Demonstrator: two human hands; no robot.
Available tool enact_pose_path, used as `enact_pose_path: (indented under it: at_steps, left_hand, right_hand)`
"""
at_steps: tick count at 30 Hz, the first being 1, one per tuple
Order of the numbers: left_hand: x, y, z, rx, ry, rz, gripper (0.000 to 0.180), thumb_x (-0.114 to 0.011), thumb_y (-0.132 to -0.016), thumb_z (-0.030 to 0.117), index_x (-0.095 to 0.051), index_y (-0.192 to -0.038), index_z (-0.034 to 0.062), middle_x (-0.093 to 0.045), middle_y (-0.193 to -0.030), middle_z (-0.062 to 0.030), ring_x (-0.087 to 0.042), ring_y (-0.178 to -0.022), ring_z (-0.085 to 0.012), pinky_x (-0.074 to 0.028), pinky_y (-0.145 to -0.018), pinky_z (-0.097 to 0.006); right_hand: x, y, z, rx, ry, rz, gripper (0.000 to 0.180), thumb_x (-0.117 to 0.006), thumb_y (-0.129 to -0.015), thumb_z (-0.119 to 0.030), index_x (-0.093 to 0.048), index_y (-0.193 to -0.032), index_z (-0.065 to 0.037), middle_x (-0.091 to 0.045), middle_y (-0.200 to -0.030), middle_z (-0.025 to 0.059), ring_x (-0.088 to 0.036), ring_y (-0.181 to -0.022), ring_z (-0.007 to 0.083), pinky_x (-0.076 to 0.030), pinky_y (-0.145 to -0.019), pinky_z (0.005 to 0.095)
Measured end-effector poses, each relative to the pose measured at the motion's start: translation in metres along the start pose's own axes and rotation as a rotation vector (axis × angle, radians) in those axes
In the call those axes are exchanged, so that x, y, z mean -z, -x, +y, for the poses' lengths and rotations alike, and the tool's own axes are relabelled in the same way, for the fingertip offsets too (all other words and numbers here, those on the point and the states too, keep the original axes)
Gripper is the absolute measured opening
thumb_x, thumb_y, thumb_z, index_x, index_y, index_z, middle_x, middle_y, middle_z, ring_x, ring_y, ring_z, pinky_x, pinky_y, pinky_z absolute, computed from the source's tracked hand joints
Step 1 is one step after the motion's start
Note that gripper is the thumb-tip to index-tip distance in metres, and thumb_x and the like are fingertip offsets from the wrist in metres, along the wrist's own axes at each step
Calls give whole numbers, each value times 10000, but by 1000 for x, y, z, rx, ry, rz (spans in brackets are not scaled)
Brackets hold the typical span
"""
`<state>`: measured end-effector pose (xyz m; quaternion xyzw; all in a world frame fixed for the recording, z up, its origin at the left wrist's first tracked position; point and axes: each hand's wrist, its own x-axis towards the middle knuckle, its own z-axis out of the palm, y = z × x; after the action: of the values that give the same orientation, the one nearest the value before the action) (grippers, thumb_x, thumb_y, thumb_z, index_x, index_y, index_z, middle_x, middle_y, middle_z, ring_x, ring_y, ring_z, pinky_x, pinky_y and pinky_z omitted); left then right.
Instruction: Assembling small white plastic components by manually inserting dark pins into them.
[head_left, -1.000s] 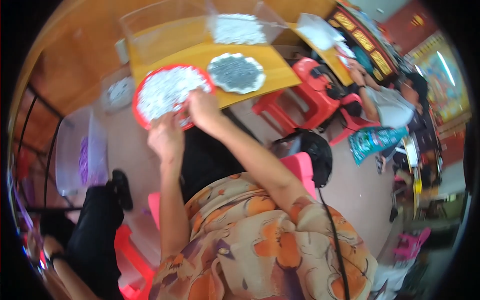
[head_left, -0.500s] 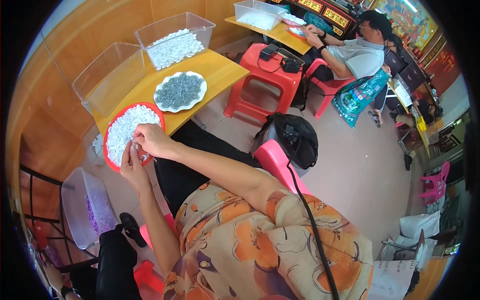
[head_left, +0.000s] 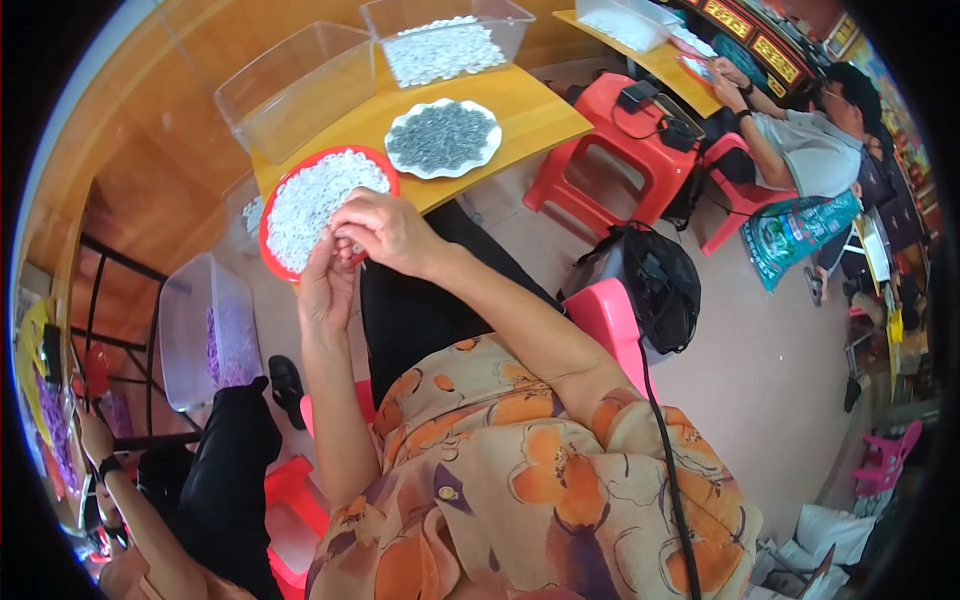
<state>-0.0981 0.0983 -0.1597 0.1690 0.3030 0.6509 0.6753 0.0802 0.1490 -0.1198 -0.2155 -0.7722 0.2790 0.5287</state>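
- Meeting fingertip to fingertip, my left hand (head_left: 328, 288) and right hand (head_left: 395, 232) are together over the near edge of a round red tray (head_left: 267, 240).
- My right hand is bent into a pinch, its back facing up; my left hand sits lower, its thumb and fingers raised toward the right one.
- Something small may sit between the fingertips, but at this size I cannot tell whether either hand grasps a piece.
- Small white pieces (head_left: 320, 195) fill the red tray, which is at the near left part of the yellow counter (head_left: 540, 112).
- Just beside the tray, to its right, a white wavy-edged plate (head_left: 430, 173) carries a heap of dark grey pieces (head_left: 440, 135).
- Behind these stand two clear bins: the right bin (head_left: 515, 35) has more white pieces inside, and the left bin (head_left: 295, 85) is next to it.
- Down on the floor at my left, a clear tub (head_left: 190, 330) contains purple pieces.
- Across the room to my right, a co-worker (head_left: 820, 145) in a pale shirt sits at another table.
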Motion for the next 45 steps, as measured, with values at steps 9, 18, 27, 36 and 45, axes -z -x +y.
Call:
enact_pose_path:
  at_steps: [9,18,27,36,45]
  left_hand:
    - [-18,8,-12,-23,-119,23,206,-692,-1050,187,-713,-1169,20,-759,-1008,-70,-731,-875,-131,-600,-794,-213]
    - [-25,21,-29,136,106,-8,338,-753,-972,69,-679,-1293,-6,-753,-1073,-74,-720,-884,-127,-605,-819,-241]
    - [-12,58,-5,222,149,-189,256,-809,-936,107,-753,-1172,21,-774,-992,-52,-694,-813,-88,-557,-740,-213]
    - [-18,60,-21,192,129,-154,257,-814,-931,138,-749,-1160,42,-776,-993,-38,-674,-789,-76,-514,-702,-204]
    - [-44,29,-47,253,109,-60,279,-795,-958,167,-710,-1212,88,-731,-988,15,-632,-793,-64,-487,-714,-198]
  right_hand:
    - [16,13,5,-59,-115,3,74,-688,-959,9,-729,-1020,8,-714,-935,109,-717,-863,209,-558,-766,307]
    - [46,0,76,-360,334,102,218,-646,-1030,-190,-771,-1093,-22,-773,-1046,170,-744,-980,304,-568,-878,400]
    - [24,-23,133,-506,838,-318,257,-809,-875,-268,-821,-983,-35,-783,-911,185,-762,-846,337,-578,-786,434]
    - [63,-14,168,-471,815,-247,185,-758,-892,-167,-827,-1021,-54,-796,-885,146,-776,-815,257,-592,-771,379]
    - [122,-29,180,-676,296,-46,223,-693,-954,-64,-809,-1141,-23,-787,-883,55,-564,-647,55,-449,-566,225]
